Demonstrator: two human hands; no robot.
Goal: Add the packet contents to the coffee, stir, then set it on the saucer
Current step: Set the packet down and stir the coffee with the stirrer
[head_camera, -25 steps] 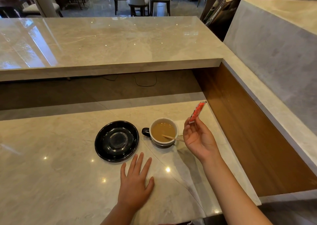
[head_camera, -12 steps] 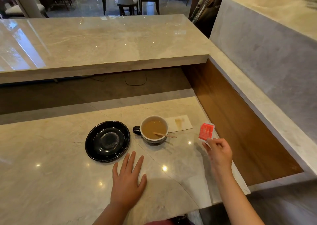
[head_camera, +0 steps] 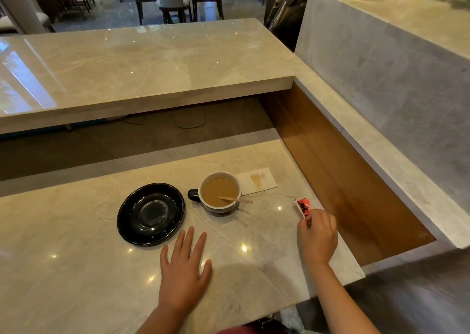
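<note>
Head view: the left hand [head_camera: 184, 270] lies flat on the marble surface [head_camera: 63, 270], fingers spread and holding nothing, just in front of the black saucer [head_camera: 150, 214]. The right hand [head_camera: 318, 237] pinches the red packet [head_camera: 303, 207] at the surface's right edge. The coffee cup [head_camera: 220, 192], with a wooden stirrer [head_camera: 236, 200] resting in it, stands on the surface just right of the saucer, beside a stained napkin [head_camera: 258, 181].

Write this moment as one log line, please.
left hand: flat on counter | right hand: holds red packet | cup: beside saucer, stick inside
</note>
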